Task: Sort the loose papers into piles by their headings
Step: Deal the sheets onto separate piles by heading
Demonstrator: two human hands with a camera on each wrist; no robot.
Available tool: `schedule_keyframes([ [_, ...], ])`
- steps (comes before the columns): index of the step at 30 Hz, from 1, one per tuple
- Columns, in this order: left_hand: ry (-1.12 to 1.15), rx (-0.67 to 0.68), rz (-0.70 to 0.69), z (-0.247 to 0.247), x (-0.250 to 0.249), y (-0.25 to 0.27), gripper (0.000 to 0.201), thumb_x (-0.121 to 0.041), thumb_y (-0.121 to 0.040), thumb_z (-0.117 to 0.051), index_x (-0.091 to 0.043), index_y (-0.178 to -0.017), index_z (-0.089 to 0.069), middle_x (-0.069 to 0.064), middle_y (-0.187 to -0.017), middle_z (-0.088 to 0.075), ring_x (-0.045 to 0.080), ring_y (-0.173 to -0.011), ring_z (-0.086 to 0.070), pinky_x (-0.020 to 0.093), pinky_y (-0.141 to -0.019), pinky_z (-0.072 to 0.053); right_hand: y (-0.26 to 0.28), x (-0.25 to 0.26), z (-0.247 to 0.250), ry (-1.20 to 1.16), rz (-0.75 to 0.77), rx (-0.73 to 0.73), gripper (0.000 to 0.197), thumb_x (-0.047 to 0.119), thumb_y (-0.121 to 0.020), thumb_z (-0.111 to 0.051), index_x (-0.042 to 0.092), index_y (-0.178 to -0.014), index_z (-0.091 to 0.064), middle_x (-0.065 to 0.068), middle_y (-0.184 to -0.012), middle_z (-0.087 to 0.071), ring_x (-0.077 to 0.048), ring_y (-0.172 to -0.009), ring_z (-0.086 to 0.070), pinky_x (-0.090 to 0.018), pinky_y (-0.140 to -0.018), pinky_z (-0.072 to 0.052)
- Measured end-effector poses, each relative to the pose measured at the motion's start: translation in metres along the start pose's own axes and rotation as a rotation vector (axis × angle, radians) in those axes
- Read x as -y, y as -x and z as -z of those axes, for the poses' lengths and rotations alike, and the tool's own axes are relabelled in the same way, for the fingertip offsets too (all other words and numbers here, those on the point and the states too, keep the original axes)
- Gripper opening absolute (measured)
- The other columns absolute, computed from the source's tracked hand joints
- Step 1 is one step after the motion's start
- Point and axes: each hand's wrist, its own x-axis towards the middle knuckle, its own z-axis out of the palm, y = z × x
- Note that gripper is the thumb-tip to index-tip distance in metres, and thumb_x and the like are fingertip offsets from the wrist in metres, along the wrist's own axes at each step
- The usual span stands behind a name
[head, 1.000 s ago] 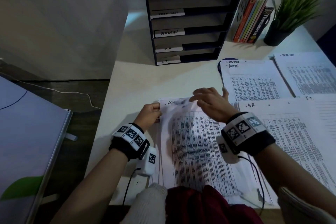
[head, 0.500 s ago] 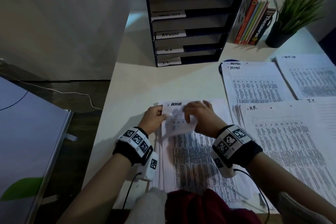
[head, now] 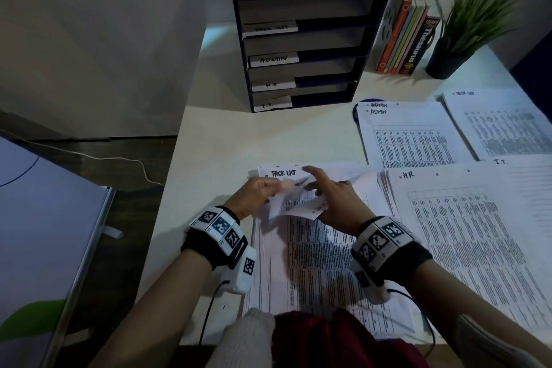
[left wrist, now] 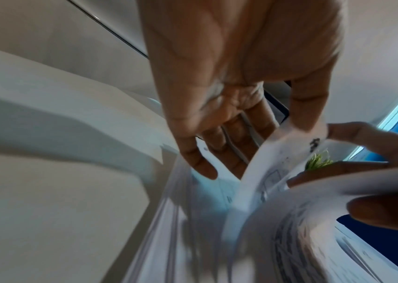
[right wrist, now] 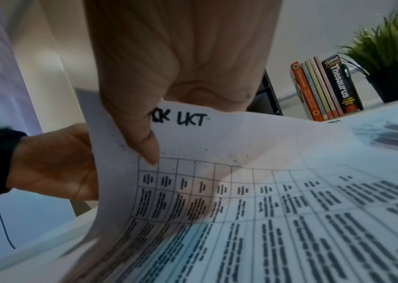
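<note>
The loose stack [head: 313, 263] lies in front of me on the white table [head: 215, 158]. Its top sheet [head: 298, 206] is curled back toward me. My left hand [head: 257, 193] pinches that sheet's far left edge between thumb and fingers, as the left wrist view shows [left wrist: 256, 141]. My right hand [head: 331, 200] grips the same sheet from the right, index finger stretched out. Beneath it lies a sheet headed TASK LIST [head: 283, 173]; in the right wrist view my thumb [right wrist: 144, 143] lies on it. Sorted piles lie to the right: ADMIN [head: 412, 134], TASK LIST [head: 501, 128], HR [head: 463, 233], I.T. [head: 531, 176].
A dark tray organizer [head: 304, 39] with labelled shelves stands at the back of the table. Right of it are upright books [head: 409, 39] and a potted plant [head: 472, 27]. The table's left edge drops to the floor, where a whiteboard [head: 44, 218] leans.
The sheet headed ADMIN that lay on top has been peeled back and crumpled between both hands. The TASK LIST heading underneath is now uncovered. My right hand moved left and nearer to me.
</note>
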Motion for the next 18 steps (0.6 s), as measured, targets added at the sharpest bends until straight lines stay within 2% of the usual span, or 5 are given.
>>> schedule_keyframes([
  [3,0.037,-0.092,0.035,0.002,-0.004,-0.004,0.052,-0.039,-0.098,-0.031,-0.011,-0.075,-0.069,0.003,-0.109,-0.064,0.018,-0.099,-0.055,0.032,-0.089,-0.038,-0.010,0.002,0.001,0.157,-0.041,0.008,0.051,0.014,-0.081,-0.064,0.019,-0.129,-0.047,0.004,-0.127,-0.058,-0.016,-0.115,-0.053,-0.031,-0.097,-0.027],
  [7,-0.325,-0.327,-0.094,0.006,0.006,-0.018,0.025,-0.015,-0.093,-0.049,-0.011,-0.115,-0.063,0.009,-0.128,-0.051,0.021,-0.119,-0.045,0.030,-0.103,-0.033,-0.017,0.006,-0.002,0.211,-0.031,-0.036,0.039,0.013,-0.086,-0.054,0.019,-0.124,-0.053,0.003,-0.122,-0.061,-0.016,-0.112,-0.054,-0.030,-0.094,-0.025],
  [11,-0.571,-0.307,-0.016,0.005,0.018,-0.027,0.048,-0.013,-0.090,-0.052,-0.012,-0.137,-0.040,0.009,-0.138,-0.039,0.024,-0.130,-0.032,0.032,-0.108,-0.027,-0.019,0.004,-0.007,0.158,-0.035,0.027,0.050,0.031,-0.081,-0.056,0.022,-0.130,-0.047,0.006,-0.124,-0.060,-0.016,-0.114,-0.052,-0.032,-0.097,-0.023],
  [14,-0.583,-0.311,-0.051,0.004,0.019,-0.027,0.049,-0.010,-0.089,-0.053,-0.014,-0.136,-0.042,0.009,-0.134,-0.041,0.023,-0.126,-0.038,0.032,-0.106,-0.031,-0.017,0.003,-0.004,-0.007,-0.028,0.077,0.086,0.071,-0.065,-0.024,0.022,-0.133,-0.043,0.005,-0.120,-0.062,-0.014,-0.109,-0.056,-0.033,-0.098,-0.020],
  [18,-0.678,-0.345,-0.118,0.001,0.020,-0.023,0.045,-0.007,-0.086,-0.055,-0.017,-0.129,-0.047,0.004,-0.132,-0.047,0.022,-0.119,-0.047,0.036,-0.103,-0.038,-0.019,0.003,-0.003,-0.183,-0.064,0.029,0.098,0.083,-0.066,-0.007,0.018,-0.116,-0.061,0.001,-0.106,-0.068,-0.016,-0.096,-0.059,-0.034,-0.095,-0.022],
])
